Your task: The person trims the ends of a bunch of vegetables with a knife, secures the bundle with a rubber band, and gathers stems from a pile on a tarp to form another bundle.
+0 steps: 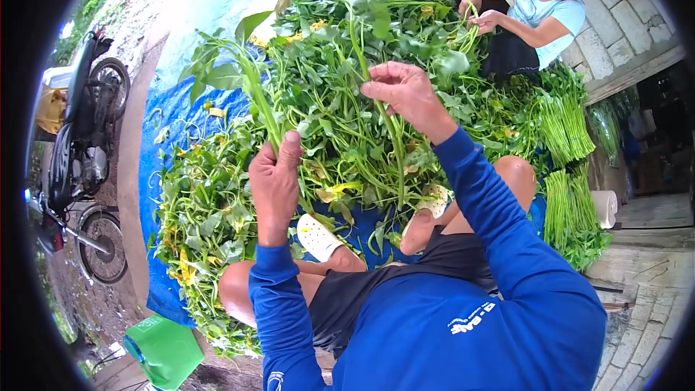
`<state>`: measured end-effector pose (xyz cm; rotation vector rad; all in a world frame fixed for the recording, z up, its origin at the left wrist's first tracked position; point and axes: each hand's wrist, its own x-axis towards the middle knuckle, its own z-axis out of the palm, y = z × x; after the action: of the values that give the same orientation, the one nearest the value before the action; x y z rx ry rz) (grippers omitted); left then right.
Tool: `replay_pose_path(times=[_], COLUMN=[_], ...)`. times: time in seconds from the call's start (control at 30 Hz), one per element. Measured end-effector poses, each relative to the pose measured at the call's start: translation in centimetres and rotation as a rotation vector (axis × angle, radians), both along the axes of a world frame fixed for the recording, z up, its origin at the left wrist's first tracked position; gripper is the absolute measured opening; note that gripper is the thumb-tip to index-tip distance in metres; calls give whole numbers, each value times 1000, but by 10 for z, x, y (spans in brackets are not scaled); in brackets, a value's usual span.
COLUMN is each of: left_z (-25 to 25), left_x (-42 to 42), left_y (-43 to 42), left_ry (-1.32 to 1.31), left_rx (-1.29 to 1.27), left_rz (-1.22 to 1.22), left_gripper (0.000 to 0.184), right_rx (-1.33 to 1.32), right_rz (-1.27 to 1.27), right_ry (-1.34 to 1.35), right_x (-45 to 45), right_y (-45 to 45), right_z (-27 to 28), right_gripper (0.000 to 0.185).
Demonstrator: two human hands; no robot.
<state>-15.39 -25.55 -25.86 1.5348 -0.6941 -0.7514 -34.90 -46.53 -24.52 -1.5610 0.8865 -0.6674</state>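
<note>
My left hand (276,185) is closed round the lower stems of a small bunch of leafy green stalks (253,87), its leaves pointing up and away from me. To the right, my right hand (407,95) pinches a single long green stalk (393,137) between thumb and fingers. That stalk hangs down past the hand toward my feet, and its upper end rises above the fingers. Beneath both hands spreads a large heap of leafy greens (326,108), with some yellowed leaves mixed in.
A blue tarp (163,130) lies under the heap. At the upper right a person (546,18) holds stalks in both hands. Tied bundles of stems (565,127) are stacked at right. A motorcycle (87,145) stands at left, and a green plastic container (165,351) sits at lower left.
</note>
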Motion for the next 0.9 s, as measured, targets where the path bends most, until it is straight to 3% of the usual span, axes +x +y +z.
replay_pose_path(times=[0.17,0.27,0.33,0.4,0.47,0.53,0.6,0.7,0.83,0.9], left_z=[0,1,10,1,-3,-10,-23,-19,-25,-30], left_x=[-9,-15,-20,-25,-24,-14,-12,-10,-6,-5], left_y=[1,1,1,-4,-5,-12,-1,-2,-1,-3], left_ry=[-98,-99,-175,-82,-86,-101,8,212,234,256], left_rx=[4,-3,102,31,51,100,136,52,25,14], left_rz=[-41,-123,-211,-274,-299,-316,-313,-220,-137,-127], left_gripper=[47,44,44,44,44,42,38,33,28,27], right_rx=[-243,-142,88,343,-11,-25,267,-293,-275,-212], right_rz=[-83,-10,79,189,262,276,236,-30,374,410], right_ry=[41,-2,-78,-226,-230,-229,-267,-236,292,326], right_x=[6,17,29,40,49,53,65,60,13,1], right_y=[25,47,59,68,65,67,72,70,115,142], right_z=[0,15,28,17,7,-8,-7,-10,11,-3], right_gripper=[37,37,35,33,32,32,34,34,37,43])
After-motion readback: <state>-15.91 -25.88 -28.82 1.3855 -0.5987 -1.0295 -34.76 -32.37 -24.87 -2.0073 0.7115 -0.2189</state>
